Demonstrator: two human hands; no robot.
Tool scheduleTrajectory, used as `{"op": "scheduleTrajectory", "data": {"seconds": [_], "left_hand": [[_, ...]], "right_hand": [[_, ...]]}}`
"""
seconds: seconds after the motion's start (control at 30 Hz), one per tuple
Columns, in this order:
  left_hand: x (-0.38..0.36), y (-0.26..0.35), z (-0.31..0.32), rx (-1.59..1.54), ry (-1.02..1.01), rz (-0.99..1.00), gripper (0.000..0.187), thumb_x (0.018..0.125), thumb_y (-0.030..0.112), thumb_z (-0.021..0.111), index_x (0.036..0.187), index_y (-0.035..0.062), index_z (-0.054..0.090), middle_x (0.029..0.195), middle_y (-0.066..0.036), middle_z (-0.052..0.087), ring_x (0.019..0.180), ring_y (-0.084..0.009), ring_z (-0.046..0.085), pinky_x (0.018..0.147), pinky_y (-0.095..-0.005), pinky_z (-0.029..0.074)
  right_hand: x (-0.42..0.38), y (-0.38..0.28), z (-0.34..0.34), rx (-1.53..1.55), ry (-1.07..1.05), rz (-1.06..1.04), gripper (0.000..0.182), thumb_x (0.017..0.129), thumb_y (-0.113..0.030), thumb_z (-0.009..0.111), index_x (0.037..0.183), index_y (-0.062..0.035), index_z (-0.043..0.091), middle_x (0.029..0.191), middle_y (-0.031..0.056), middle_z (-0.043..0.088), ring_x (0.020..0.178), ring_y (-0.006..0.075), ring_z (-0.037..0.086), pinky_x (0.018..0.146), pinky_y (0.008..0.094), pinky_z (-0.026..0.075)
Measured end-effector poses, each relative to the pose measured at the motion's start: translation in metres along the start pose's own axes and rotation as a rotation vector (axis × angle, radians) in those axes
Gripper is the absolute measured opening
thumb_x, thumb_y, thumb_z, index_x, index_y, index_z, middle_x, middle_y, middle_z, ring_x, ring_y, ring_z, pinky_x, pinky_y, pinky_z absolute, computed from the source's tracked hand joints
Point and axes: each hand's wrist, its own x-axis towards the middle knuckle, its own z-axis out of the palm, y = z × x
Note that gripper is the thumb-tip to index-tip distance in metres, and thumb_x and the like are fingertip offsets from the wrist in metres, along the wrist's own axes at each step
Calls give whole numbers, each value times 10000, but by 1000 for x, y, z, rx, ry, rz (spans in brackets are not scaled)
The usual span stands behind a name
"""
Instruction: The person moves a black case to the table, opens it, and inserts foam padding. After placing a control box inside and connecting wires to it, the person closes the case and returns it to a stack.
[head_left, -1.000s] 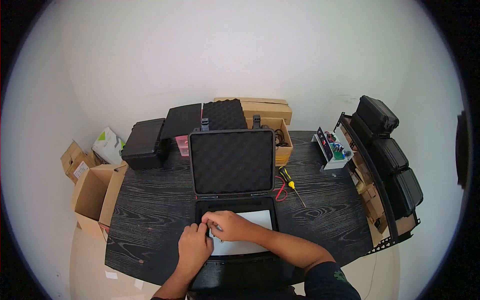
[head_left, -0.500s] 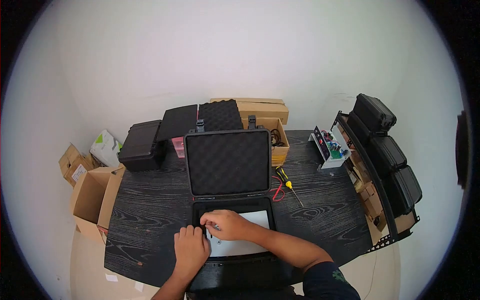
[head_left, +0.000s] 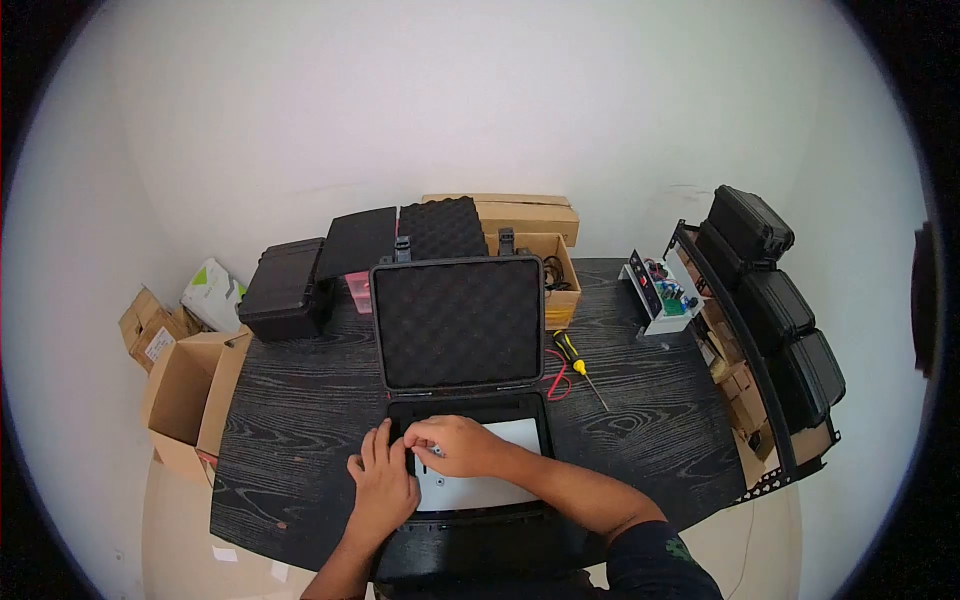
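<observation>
A black hard case (head_left: 548, 425) lies open on the desk before me, its foam-lined lid (head_left: 458, 325) standing upright at the back. Inside it sits a white panel (head_left: 490, 493) with small metal fittings near its left side. My right hand (head_left: 455, 446) is over the panel's upper left part, fingers pinched together; whatever they grip is hidden. Beside it, my left hand (head_left: 385, 487) rests on the case's left rim with fingers stretched out and somewhat apart, the fingertips close to those of my right hand.
A yellow-black screwdriver (head_left: 580, 368) and a red cable (head_left: 556, 385) lie right of the lid. A white device with an exposed circuit board (head_left: 672, 306) stands at the back right. Black cases fill a rack (head_left: 745, 365) on the right. A closed black case (head_left: 283, 290) sits back left.
My left hand's fingers have uncurled and now reach forward along the case's left rim. The right hand remains pinched in nearly the same spot.
</observation>
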Motion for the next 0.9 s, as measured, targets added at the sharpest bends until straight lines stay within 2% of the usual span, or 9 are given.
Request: {"op": "scheduleTrajectory", "data": {"seconds": [0.1, 0.3, 0.4, 0.47, 0.53, 0.63, 0.7, 0.8, 0.9], "left_hand": [[-2, -1, -4, 44, -135, 70, 697, 881, 224, 633, 1517, -13, 475, 1688, -302, 283, 1571, -475, 262, 1181, -747, 216], [4, -2, -14, -152, -246, 40, 774, 901, 261, 615, 1592, -17, 403, 1718, -317, 222, 1614, -508, 142, 1229, -768, 102], [20, -16, -15, -397, -172, -13, 735, 954, 273, 603, 1605, 0, 398, 1728, -312, 200, 1609, -527, 129, 1242, -744, 108], [25, -29, -5, -438, -128, 48, 705, 995, 293, 590, 1615, 19, 393, 1738, -304, 175, 1608, -535, 116, 1250, -730, 109], [25, -39, 6, -368, -142, 112, 678, 1047, 346, 578, 1630, 55, 391, 1753, -289, 131, 1607, -546, 91, 1248, -732, 109], [27, -31, -2, -235, -188, 133, 664, 1044, 355, 583, 1626, 82, 415, 1760, -276, 120, 1609, -545, 81, 1248, -734, 107], [30, -30, -4, -273, -234, 132, 628, 1058, 402, 564, 1604, 107, 471, 1765, -272, 125, 1620, -530, 47, 1274, -698, 69], [30, -40, 4, -444, -223, 154, 576, 1045, 383, 597, 1553, 118, 542, 1760, -263, 169, 1623, -524, 43, 1272, -698, 103], [32, -46, 11, -653, -202, 158, 533, 1020, 347, 646, 1506, 134, 595, 1754, -251, 212, 1626, -516, 46, 1269, -696, 134]], "right_hand": [[0, 2, 0, -6, -25, 24, 105, 946, -130, 704, 1017, -54, 694, 906, 130, 734, 833, 312, 719, 768, 449, 567], [1, -9, -10, 40, 41, 18, 109, 954, -114, 708, 1040, -46, 716, 925, 126, 747, 801, 274, 736, 728, 396, 580], [6, -7, -36, 65, 381, 20, 87, 970, -93, 716, 1022, -25, 733, 917, 90, 754, 802, 169, 729, 708, 329, 576], [10, 0, -88, -58, 623, -15, 60, 987, -78, 709, 974, -19, 714, 895, 65, 736, 787, 127, 692, 708, 289, 559], [18, 35, -136, 57, 882, 12, 47, 1015, -80, 681, 994, -39, 691, 896, 25, 709, 772, 74, 625, 669, 249, 498], [34, 99, -217, 206, 1057, 147, 89, 1036, -87, 626, 995, -39, 689, 910, 38, 713, 804, 97, 632, 724, 270, 518], [41, 174, -252, 5, 1026, 332, 139, 1018, -137, 633, 1038, -20, 705, 948, 92, 755, 832, 206, 708, 786, 339, 566], [52, 222, -265, -484, 659, 539, 287, 994, -249, 636, 1103, 2, 725, 1040, 183, 782, 962, 349, 753, 879, 410, 584], [60, 310, -277, -789, 277, 611, 391, 962, -309, 629, 1158, 10, 741, 1141, 241, 768, 1124, 422, 720, 955, 463, 574]]}}
